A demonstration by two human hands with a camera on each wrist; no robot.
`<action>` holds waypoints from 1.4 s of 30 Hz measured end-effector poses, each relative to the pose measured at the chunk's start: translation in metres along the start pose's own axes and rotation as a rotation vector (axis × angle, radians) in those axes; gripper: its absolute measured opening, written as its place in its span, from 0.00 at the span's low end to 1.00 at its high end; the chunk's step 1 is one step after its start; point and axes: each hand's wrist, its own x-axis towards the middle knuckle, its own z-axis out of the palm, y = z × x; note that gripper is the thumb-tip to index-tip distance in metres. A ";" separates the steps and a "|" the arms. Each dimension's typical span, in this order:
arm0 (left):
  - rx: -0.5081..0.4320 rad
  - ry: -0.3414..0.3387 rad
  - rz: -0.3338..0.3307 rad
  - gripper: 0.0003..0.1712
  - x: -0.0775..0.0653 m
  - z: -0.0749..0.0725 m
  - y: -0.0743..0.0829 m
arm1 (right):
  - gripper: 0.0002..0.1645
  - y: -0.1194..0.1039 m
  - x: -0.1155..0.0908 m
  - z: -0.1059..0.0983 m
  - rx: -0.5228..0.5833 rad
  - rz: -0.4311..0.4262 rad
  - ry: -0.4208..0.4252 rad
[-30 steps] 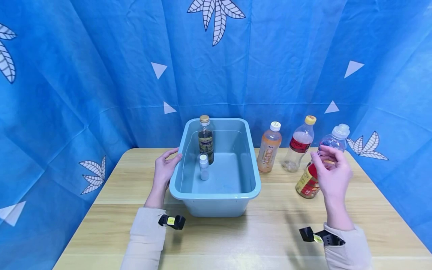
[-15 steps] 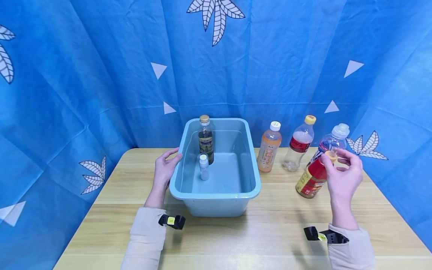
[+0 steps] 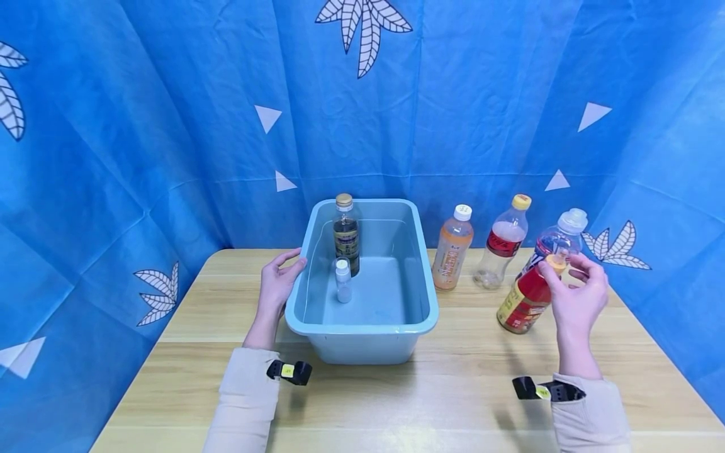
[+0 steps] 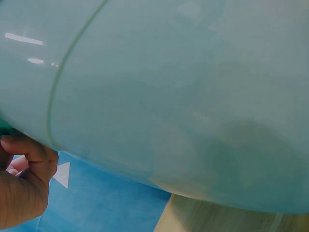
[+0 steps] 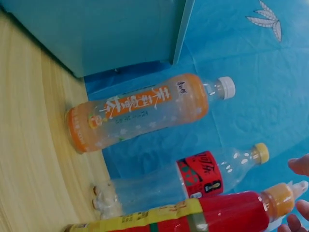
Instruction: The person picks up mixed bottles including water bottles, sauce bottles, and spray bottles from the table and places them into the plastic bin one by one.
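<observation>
My left hand (image 3: 277, 283) grips the left rim of a light blue plastic tub (image 3: 362, 346); the left wrist view shows its bent fingers at the tub's edge. Inside the tub stand a dark bottle (image 3: 346, 242) with a tan cap and a small white-capped bottle (image 3: 343, 283). My right hand (image 3: 580, 296) is at the top of a red and yellow squeeze bottle (image 3: 523, 302), upright on the table. In the right wrist view, the bottle's orange cap (image 5: 278, 201) and clear nozzle lie between thumb and fingers, with a gap at the thumb.
Right of the tub stand an orange-labelled drink bottle (image 3: 451, 251), a red-labelled cola bottle (image 3: 501, 248) and a clear-capped bottle (image 3: 557, 239) partly hidden behind the squeeze bottle. A wooden table (image 3: 453, 396) lies beneath, with a blue curtain (image 3: 476, 94) behind.
My right hand has shifted right from in front of the squeeze bottle's top to beside its cap, uncovering the cap, and has since stayed there. The left hand and tub have not moved.
</observation>
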 end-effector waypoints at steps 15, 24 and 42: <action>-0.014 -0.019 -0.008 0.24 0.000 -0.001 -0.002 | 0.27 0.013 0.007 0.004 -0.001 0.097 -0.027; -0.019 -0.013 0.004 0.24 -0.001 -0.002 -0.002 | 0.27 0.021 0.009 0.006 0.005 0.120 -0.041; -0.034 -0.003 0.000 0.22 -0.001 0.000 0.001 | 0.26 0.094 0.047 0.020 0.246 0.033 -0.067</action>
